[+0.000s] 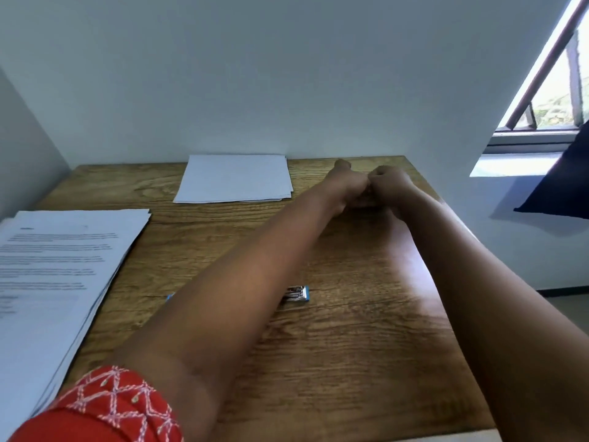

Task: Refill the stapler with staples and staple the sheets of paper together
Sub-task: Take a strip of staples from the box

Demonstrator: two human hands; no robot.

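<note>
My left hand (347,186) and my right hand (390,183) meet at the far right of the wooden table (350,346), fingers curled around something small that stays hidden between them. A blue and silver stapler (298,293) lies mid-table, mostly covered by my left forearm. A stack of blank white sheets (234,178) lies at the back of the table by the wall. A thicker pile of printed sheets (54,269) lies along the left edge.
White walls close in the table at the back and left. A window (561,100) and a dark cloth (564,186) are off to the right, past the table's right edge. Bare wood shows in front of the stapler.
</note>
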